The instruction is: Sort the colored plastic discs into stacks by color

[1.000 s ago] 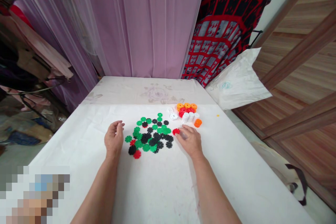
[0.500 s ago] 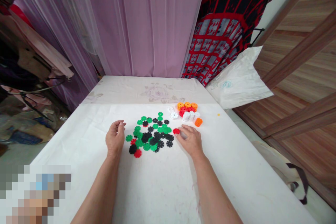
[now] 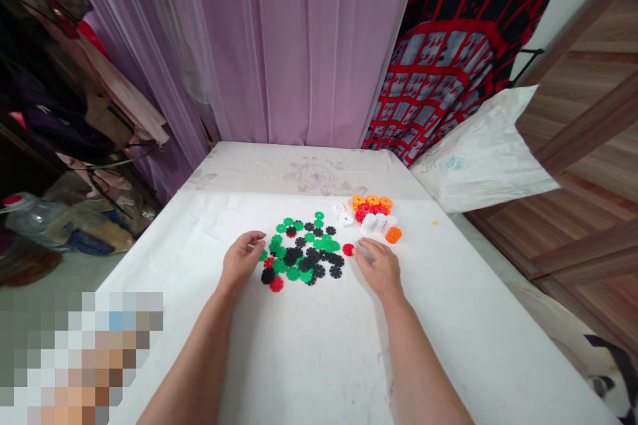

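Moved closer to the pile of discs [image 3: 292, 257] since the earlier head view, the left hand [image 3: 241, 260] is held half-curled, thumb and fingers parted, nothing seen in it. At the fingertips of the right hand [image 3: 381, 270], a red disc [image 3: 347, 250] is placed; whether it is pinched cannot be told. Likely light and stiff, it is best lifted by its rim. Contents of the white bag [image 3: 491, 161] are hidden.
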A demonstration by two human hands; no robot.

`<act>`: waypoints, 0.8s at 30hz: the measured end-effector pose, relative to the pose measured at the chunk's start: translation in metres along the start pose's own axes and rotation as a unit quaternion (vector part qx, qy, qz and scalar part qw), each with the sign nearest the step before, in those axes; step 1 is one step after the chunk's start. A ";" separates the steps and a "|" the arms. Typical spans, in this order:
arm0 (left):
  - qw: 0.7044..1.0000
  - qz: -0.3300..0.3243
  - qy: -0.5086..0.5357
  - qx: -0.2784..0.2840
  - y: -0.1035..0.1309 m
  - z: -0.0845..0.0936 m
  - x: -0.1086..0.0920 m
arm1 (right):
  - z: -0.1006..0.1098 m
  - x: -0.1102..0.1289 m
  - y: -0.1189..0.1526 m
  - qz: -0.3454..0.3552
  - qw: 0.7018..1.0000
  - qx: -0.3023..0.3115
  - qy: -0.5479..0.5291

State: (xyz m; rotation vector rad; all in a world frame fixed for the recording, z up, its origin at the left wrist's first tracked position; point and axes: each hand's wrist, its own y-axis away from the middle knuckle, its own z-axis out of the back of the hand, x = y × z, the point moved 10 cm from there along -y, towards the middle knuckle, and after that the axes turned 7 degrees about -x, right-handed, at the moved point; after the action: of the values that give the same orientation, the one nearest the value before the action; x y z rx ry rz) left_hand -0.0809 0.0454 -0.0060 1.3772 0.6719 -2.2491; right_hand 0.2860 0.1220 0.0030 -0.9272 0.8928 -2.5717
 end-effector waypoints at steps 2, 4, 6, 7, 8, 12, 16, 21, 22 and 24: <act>0.994 -0.076 -0.024 0.074 0.009 -0.003 -0.013 | 0.001 -0.002 -0.001 -0.003 1.000 -0.010 -0.015; 0.981 -0.135 -0.059 0.125 0.017 -0.004 -0.021 | 0.002 -0.004 -0.001 -0.004 1.000 -0.015 -0.016; 0.969 -0.164 -0.101 0.156 0.021 -0.005 -0.022 | 0.002 -0.004 -0.001 -0.003 1.000 -0.016 -0.013; 0.963 -0.173 -0.121 0.165 0.022 -0.007 -0.022 | 0.001 -0.004 -0.001 -0.003 1.000 -0.015 -0.012; 0.959 -0.181 -0.137 0.171 0.022 -0.008 -0.023 | 0.001 -0.005 -0.001 -0.004 1.000 -0.014 -0.012; 0.951 -0.188 -0.163 0.180 0.023 -0.012 -0.028 | 0.001 -0.007 -0.001 -0.010 1.000 -0.011 -0.020; 0.955 -0.177 -0.158 0.177 0.026 -0.012 -0.034 | -0.001 -0.007 -0.001 -0.014 1.000 -0.003 -0.026; 0.976 -0.138 -0.098 0.133 0.024 -0.003 -0.034 | 0.003 -0.011 0.000 -0.017 0.998 -0.033 -0.042; 0.983 -0.113 -0.087 0.119 0.022 0.000 -0.030 | 0.005 -0.013 0.000 -0.018 0.998 -0.046 -0.042; 0.993 -0.047 -0.062 0.094 0.020 0.004 -0.022 | 0.010 -0.013 -0.001 -0.015 0.997 -0.069 -0.038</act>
State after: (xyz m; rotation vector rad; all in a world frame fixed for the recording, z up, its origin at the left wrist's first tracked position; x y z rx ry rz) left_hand -0.0633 0.0290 0.0119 1.2993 0.5031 -2.5036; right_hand 0.3022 0.1242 0.0033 -1.0780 1.0516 -2.5069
